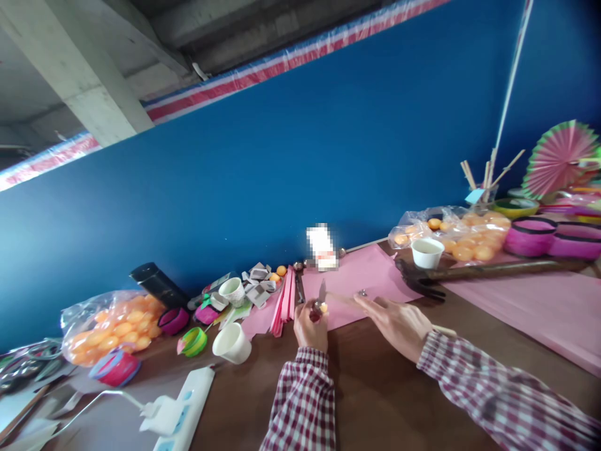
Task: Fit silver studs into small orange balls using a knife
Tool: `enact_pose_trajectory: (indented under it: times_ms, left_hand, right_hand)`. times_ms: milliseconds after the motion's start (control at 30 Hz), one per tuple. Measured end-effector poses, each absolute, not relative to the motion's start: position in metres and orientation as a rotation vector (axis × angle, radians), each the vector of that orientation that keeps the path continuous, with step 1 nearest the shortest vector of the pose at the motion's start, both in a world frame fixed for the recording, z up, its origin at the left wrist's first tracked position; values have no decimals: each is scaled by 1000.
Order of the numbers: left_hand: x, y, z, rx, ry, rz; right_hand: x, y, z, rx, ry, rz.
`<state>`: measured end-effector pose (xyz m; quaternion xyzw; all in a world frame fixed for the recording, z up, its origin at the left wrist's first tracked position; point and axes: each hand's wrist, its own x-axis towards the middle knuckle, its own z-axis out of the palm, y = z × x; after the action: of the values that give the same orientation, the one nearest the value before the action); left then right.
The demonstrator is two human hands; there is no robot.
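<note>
A plain blue partition (282,156) crosses the frame at a slant, topped by a red, white and blue striped band (235,81). Behind it in the upper left stands a pale concrete pillar (89,88), with a grey ceiling and beams (206,31) along the top. At upper right, a thin white strip (509,81) marks the partition's corner. A brown table (389,388) fills the lower frame, with soft reflections on its top.
</note>
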<state>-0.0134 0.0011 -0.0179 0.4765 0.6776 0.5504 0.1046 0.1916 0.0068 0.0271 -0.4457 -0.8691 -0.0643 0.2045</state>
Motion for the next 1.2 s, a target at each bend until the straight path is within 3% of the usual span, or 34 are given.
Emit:
enact_pose_trajectory:
  times_ms: [267, 600, 867, 1200]
  left_hand:
    - [-9, 1, -14, 1311, 1941, 1667]
    - [14, -8, -7, 1237, 1522, 1679]
    - [32, -14, -8, 1205, 1388, 1587]
    - [32, -13, -9, 1225, 1311, 1545]
  right_hand:
    - [208, 34, 18, -1474, -2234, -240]
    - [211, 56, 4, -1755, -2235, -326]
    - [191, 45, 8, -1335, -2330, -135]
    - [193, 51, 4, -1312, -2322, 125]
